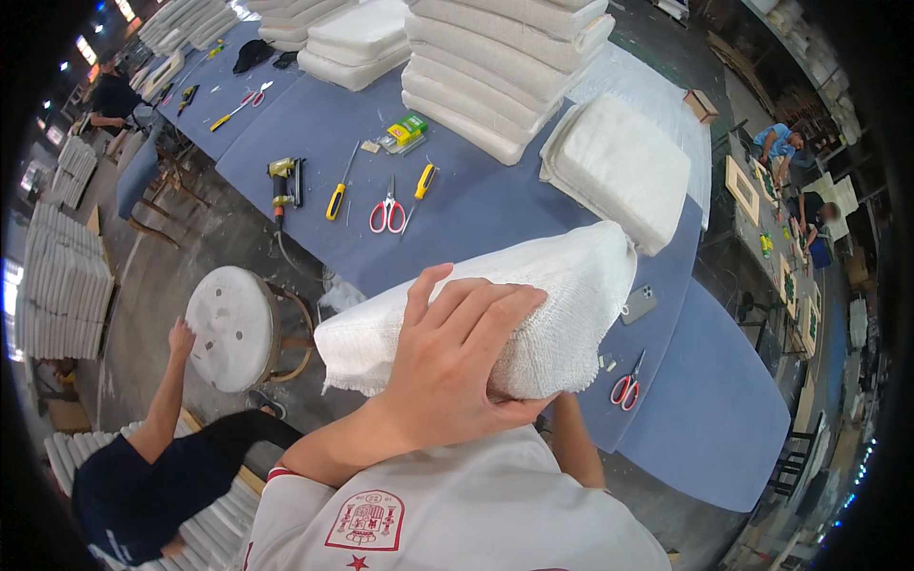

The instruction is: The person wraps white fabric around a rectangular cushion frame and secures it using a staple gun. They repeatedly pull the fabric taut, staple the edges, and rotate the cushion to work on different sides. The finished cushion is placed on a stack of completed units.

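My left hand (466,347) grips a white fabric-covered seat cushion (571,285) held up in front of my chest, its fingers spread over the upper face and the thumb under the near edge. Woven cloth with a frayed edge shows along the cushion's near side. My right forearm (575,443) rises behind the cushion's lower right part, and the cushion hides that hand. Beyond it on the blue-grey table (476,209) lie red-handled scissors (387,211), two yellow-handled screwdrivers (335,202) and a staple gun (282,186). A second pair of scissors (625,391) lies at the right.
Stacked white cushions (495,76) stand at the table's far side, with another pile (624,167) to their right. A phone (640,305) and a green-yellow box (407,128) rest on the table. Near left, a person (162,485) touches a round white-topped stool (228,328).
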Demonstrator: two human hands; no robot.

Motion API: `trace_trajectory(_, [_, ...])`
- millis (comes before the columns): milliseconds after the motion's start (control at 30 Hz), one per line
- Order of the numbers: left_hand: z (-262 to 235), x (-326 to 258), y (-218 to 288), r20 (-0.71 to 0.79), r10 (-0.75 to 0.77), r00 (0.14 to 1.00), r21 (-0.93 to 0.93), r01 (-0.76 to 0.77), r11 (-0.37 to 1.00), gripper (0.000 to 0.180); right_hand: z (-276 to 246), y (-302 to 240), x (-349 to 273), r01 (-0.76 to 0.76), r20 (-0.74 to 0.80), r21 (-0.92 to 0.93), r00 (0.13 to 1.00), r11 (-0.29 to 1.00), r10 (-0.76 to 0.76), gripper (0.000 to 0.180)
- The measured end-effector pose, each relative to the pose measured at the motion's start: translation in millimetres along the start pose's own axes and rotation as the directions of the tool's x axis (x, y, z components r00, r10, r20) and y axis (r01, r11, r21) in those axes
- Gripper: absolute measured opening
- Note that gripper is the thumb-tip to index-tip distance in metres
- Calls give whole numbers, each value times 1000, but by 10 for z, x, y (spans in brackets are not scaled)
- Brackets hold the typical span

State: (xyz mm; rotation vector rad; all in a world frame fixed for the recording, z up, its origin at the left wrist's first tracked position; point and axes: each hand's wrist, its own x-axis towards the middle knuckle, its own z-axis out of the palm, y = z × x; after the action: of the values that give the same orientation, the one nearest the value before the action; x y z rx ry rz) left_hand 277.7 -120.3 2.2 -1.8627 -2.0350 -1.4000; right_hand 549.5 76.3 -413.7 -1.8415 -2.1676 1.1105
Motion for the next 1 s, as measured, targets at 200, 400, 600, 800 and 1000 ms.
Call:
trace_trajectory(200, [-417, 128, -469, -21, -100, 995, 12, 100, 995, 85, -1198, -1311, -801, -202, 230, 783, 973, 589, 28, 33])
trace_trajectory(400, [-615, 181, -880, -17, -250, 968, -149, 245, 958, 85, -1584, -2268, -1728, 440, -131, 798, 795, 413, -593, 41])
trace_trajectory(600, [-659, 200, -893, -16, -248, 969, -72, 246, 967, 84, -1582, -2961, -1935, 869, -207, 173, 493, 465, -845, 38])
trace_trajectory(800, [-661, 213, -900, 34, -386, 922, -149, 386, 910, 89, -1472, -3401, -1942, 935, -284, 195, 343, 296, -895, 41])
trace_trajectory(1000, [-809, 151, -906, -2, -378, 926, -17, 378, 926, 95, -1277, -3286, -1807, 957, -229, -31, 273, 288, -934, 33])
